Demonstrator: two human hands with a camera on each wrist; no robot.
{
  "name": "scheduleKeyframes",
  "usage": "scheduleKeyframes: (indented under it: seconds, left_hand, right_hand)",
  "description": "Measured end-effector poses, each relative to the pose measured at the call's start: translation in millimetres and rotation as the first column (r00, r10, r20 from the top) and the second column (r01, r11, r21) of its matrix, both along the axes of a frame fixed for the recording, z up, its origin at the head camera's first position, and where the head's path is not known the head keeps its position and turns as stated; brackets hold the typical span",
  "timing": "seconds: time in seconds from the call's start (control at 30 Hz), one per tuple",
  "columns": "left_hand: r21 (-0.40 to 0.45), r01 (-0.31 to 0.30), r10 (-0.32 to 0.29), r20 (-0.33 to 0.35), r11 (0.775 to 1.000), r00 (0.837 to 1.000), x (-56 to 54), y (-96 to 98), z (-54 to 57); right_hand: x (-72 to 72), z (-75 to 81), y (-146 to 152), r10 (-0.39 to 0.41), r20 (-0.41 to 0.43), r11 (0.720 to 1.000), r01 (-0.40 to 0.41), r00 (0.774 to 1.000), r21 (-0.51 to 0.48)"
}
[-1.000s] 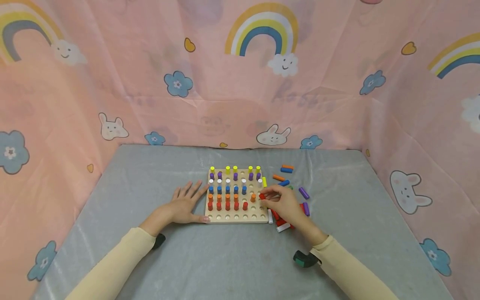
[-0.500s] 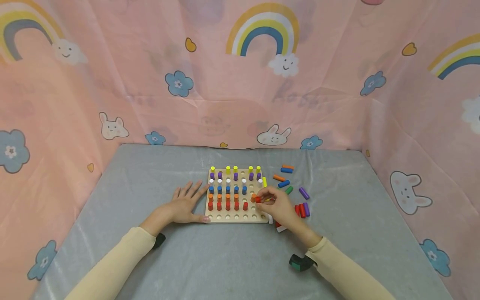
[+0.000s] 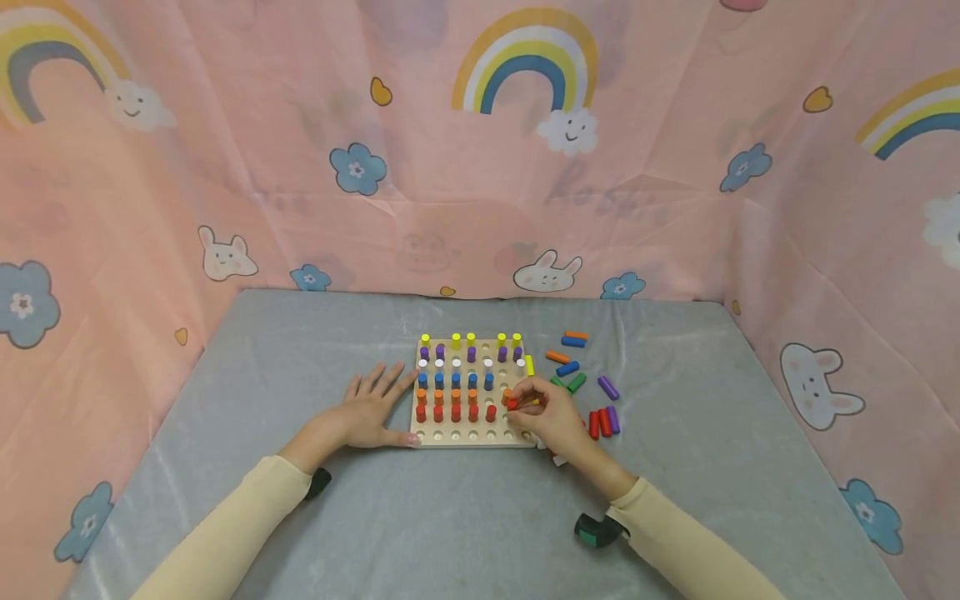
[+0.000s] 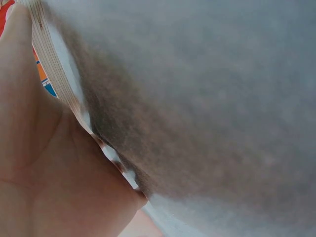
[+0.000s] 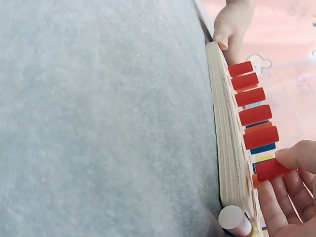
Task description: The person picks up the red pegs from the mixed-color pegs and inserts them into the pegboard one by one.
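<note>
A wooden pegboard [image 3: 474,442] lies on the table, with coloured pegs standing in rows: yellow, purple, white, blue, orange and red. My right hand [image 3: 553,417] pinches a red peg [image 5: 270,169] between thumb and fingers over the right part of the board. This peg is in line with the row of red pegs [image 5: 255,115] in the right wrist view, just beyond the last of them, near an orange peg [image 3: 507,394]. My left hand [image 3: 367,414] lies spread at the board's left edge, its thumb at the front-left corner.
Right of the board lie loose pegs: green [image 3: 577,382], blue [image 3: 567,367], purple [image 3: 608,387], red [image 3: 594,425] and orange [image 3: 557,357]. A white peg [image 5: 234,220] lies against the board's side. Pink printed cloth [image 3: 465,192] hangs behind the grey table [image 3: 300,533].
My right hand has moved left with the red peg, from the board's right edge to beside the last standing red peg, uncovering some loose pegs. The left hand stays in place.
</note>
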State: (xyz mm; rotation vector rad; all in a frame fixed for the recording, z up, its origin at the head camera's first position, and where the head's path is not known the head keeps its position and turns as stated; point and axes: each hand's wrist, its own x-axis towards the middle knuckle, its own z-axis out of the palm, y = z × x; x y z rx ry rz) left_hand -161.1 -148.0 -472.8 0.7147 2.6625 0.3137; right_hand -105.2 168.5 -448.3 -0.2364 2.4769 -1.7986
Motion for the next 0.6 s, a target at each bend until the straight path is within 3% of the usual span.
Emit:
scheduleKeyframes:
  seconds: [0.13, 0.23, 0.37, 0.6]
  left_hand:
    - [-0.006, 0.002, -0.002, -0.003, 1.0, 1.0, 0.4, -0.5, 0.2]
    - [-0.001, 0.003, -0.003, -0.003, 1.0, 1.0, 0.5, 0.0, -0.5]
    - [0.002, 0.001, -0.001, -0.002, 1.0, 1.0, 0.4, 0.3, -1.0]
    - [-0.008, 0.002, -0.002, -0.009, 1.0, 1.0, -0.4, -0.1, -2.3]
  right_hand:
    - [-1.8, -4.7, -1, -0.007, 0.042, 1.0, 0.007, 0.999, 0.007]
    - [-6.9, -16.9, 1, -0.014, 0.055, 1.0, 0.014, 0.998, 0.012]
    - [-11.6, -30.5, 4, -0.008, 0.035, 1.0, 0.007, 0.999, 0.007]
    - [-11.4, -34.1, 5, 0.005, 0.008, 1.0, -0.005, 1.0, -0.012]
